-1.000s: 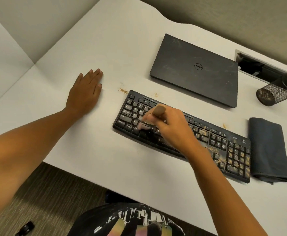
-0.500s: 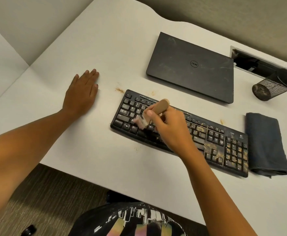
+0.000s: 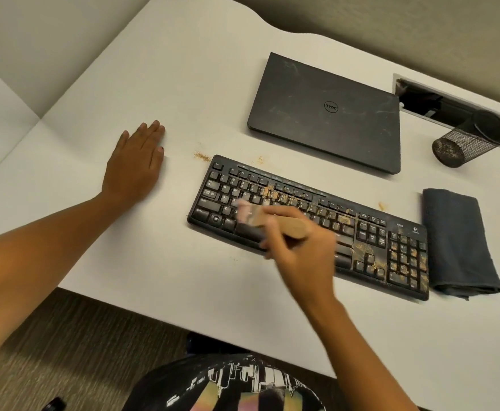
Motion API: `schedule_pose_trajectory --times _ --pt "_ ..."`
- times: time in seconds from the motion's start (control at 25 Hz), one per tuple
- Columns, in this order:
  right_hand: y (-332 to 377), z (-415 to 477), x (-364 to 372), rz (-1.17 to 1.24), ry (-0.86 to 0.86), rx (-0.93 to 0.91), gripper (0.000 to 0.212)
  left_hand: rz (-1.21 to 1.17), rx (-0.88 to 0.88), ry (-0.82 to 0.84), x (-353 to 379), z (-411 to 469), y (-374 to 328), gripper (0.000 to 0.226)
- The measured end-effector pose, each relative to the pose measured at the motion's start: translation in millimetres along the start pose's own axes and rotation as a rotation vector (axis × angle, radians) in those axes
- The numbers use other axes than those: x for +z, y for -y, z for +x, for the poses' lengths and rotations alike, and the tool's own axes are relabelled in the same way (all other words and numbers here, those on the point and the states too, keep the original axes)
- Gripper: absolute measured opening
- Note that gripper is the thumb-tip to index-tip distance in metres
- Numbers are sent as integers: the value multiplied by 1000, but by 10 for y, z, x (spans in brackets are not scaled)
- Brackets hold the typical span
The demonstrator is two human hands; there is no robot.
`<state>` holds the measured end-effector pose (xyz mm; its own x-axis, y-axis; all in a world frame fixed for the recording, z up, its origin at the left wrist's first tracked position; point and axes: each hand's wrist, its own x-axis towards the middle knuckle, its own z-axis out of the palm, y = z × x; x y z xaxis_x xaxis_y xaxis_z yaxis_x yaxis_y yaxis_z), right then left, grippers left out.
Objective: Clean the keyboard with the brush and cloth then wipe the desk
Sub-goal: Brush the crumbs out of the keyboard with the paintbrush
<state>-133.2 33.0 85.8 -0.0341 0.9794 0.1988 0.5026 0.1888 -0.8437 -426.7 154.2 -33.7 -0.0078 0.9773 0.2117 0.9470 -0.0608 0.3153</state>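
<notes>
Mesh pen cup (image 3: 462, 145) lies tipped, inside unclear. Right hand (image 3: 302, 256) grips the brush (image 3: 290, 225), bristles blurred over keyboard (image 3: 391, 241); left hand (image 3: 134, 167) flat on desk (image 3: 153, 69).

Black keyboard (image 3: 370, 232) crumb-strewn (numpad worst); wooden brush (image 3: 294, 226) over left keys; folded grey cloth (image 3: 456, 241) beside right end.

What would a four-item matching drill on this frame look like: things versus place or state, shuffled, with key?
1. brush
2. cloth
3. laptop
4. left hand

A. folded, right of the keyboard
B. flat on the desk, left of the keyboard
C. closed, behind the keyboard
D. gripped by the right hand, over the keys

Pairs: 1-D, 2-A, 3-C, 4-B.
</notes>
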Motion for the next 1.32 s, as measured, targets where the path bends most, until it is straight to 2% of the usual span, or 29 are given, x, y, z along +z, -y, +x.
schedule_pose_trajectory --times 0.08,0.24,0.44,0.56,0.68,0.8,0.92,1.0,1.08,1.32 --pt "76 5 384 -39 69 -120 14 2 4 5 9 0 5 55" --pt "56 -23 604 -92 121 -154 14 -13 22 7 6 10 19 52" --pt "-354 -401 -151 -175 -32 -141 17 -19 18 -3 11 -4 14 48" --pt "-521 -635 -607 -218 -166 -21 16 -17 23 -3 9 1 24 52" --pt "-455 -669 -644 -185 -237 18 17 -11 24 -9 16 -7 16 54" --pt "-256 -541 -212 -55 -126 -36 18 -10 23 -5 20 -10 20 51" --pt "-70 -332 270 -30 41 -64 21 -3 23 3 29 3 38 49" --pt "-31 -264 369 -31 67 -75 18 1 20 9 28 7 40 49" --pt "-93 -306 230 -43 25 -72 15 4 19 8 31 3 40 49" --pt "-339 -661 -641 -126 -202 156 26 6 25 -8 40 4 47 49"
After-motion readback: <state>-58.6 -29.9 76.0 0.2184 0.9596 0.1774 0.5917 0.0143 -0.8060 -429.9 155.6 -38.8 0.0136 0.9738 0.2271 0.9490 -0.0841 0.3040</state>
